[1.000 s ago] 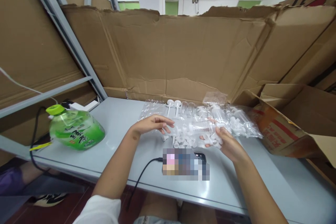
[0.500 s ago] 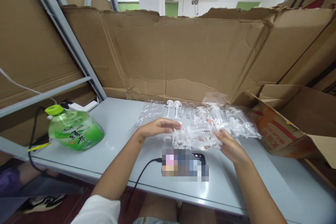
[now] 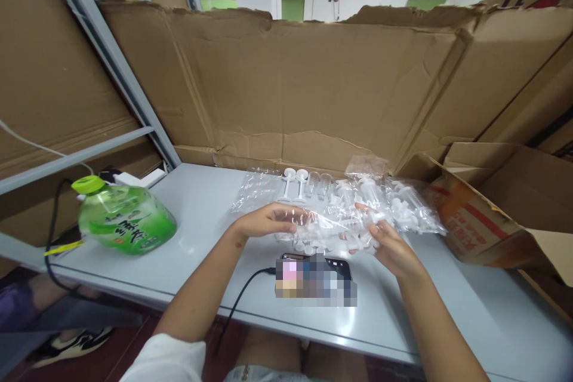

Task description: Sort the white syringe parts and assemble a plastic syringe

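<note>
A clear plastic bag with white and transparent plastic parts (image 3: 333, 228) hangs between my hands just above the phone. My left hand (image 3: 273, 219) is closed on the bag's left side, with film over its fingers. On the right, my right hand (image 3: 385, 239) pinches the bag's other end. Behind them lie two white plungers (image 3: 295, 185) and two clear ribbed tubes (image 3: 319, 185) side by side. More filled clear bags (image 3: 409, 206) rest at the back right of the grey table (image 3: 201, 203).
A phone (image 3: 316, 279) with a black cable lies near the front edge. The green bottle (image 3: 128, 218) stands at the left. An open cardboard box (image 3: 474, 224) is at the right, and a cardboard wall (image 3: 313, 83) closes the back. A person's leg shows at lower left.
Clear film now stretches across the fingers of my left hand and over the parts, where it was less spread before. Both hands stay in nearly the same place.
</note>
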Demonstrator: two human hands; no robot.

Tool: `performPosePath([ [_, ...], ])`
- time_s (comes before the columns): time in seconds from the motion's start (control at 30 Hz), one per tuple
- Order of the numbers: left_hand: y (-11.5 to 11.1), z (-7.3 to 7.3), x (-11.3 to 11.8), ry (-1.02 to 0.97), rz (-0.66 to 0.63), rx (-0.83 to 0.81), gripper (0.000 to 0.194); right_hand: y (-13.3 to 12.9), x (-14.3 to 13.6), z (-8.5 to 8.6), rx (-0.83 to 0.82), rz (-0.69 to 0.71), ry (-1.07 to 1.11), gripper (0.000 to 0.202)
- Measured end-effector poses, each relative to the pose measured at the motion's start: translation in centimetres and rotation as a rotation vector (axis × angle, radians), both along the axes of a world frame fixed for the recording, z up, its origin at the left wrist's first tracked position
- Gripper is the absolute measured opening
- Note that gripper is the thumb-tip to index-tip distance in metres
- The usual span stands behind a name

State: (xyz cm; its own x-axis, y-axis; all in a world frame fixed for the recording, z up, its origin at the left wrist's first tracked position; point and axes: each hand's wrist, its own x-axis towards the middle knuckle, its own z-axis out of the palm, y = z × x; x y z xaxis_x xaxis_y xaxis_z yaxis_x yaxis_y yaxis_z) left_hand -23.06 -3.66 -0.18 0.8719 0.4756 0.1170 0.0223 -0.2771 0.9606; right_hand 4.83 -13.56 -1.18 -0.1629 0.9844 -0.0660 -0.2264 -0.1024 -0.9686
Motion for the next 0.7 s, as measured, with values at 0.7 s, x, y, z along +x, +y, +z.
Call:
performPosePath([
  [0.7,-0.7,-0.9,1.1,0.096,0.157,0.149,0.043,0.4,-0.4,-0.7,-0.001,-0.04,-0.006,0.056],
])
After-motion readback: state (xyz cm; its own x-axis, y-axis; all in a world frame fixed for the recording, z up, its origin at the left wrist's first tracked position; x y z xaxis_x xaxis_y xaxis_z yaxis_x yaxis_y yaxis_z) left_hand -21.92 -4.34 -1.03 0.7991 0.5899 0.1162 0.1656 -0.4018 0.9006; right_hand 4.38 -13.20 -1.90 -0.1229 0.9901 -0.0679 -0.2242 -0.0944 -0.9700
